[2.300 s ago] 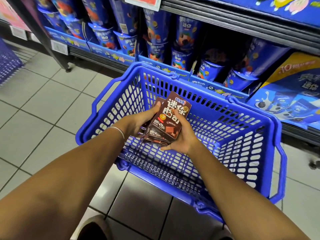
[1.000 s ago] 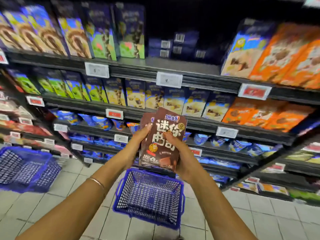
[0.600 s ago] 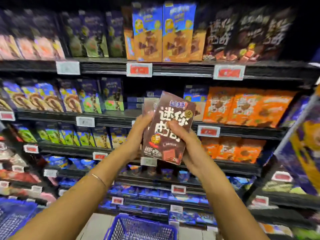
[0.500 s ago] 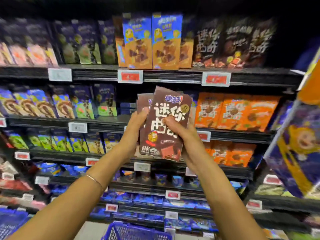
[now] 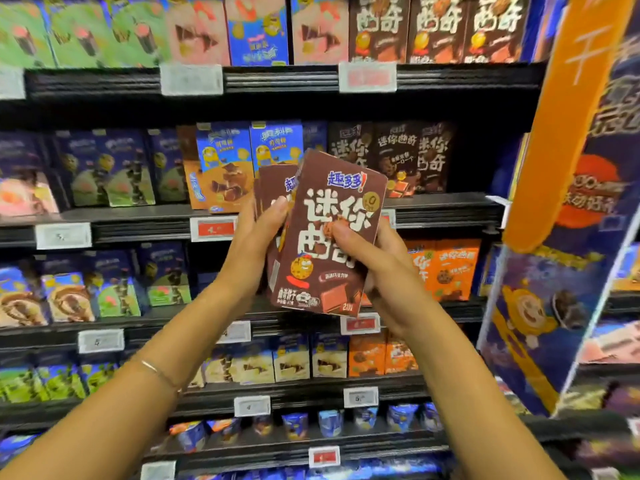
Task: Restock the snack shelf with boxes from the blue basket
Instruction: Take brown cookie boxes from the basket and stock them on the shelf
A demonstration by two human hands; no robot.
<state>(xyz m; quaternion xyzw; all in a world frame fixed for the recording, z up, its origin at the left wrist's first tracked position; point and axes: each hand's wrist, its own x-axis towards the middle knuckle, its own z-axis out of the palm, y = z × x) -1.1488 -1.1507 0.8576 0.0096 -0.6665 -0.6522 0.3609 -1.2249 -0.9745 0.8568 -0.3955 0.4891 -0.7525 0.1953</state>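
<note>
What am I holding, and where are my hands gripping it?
A stack of brown cardboard cookie boxes, upright. The left hand grips its left edge, thumb on a rear box's front; right hand grips the right edge, thumb across the front box's face.

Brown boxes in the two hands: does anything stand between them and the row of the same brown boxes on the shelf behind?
Nothing visible does. The brown boxes, held by the left hand and the right hand, face open air before the matching row. That row's front looks full.
</note>
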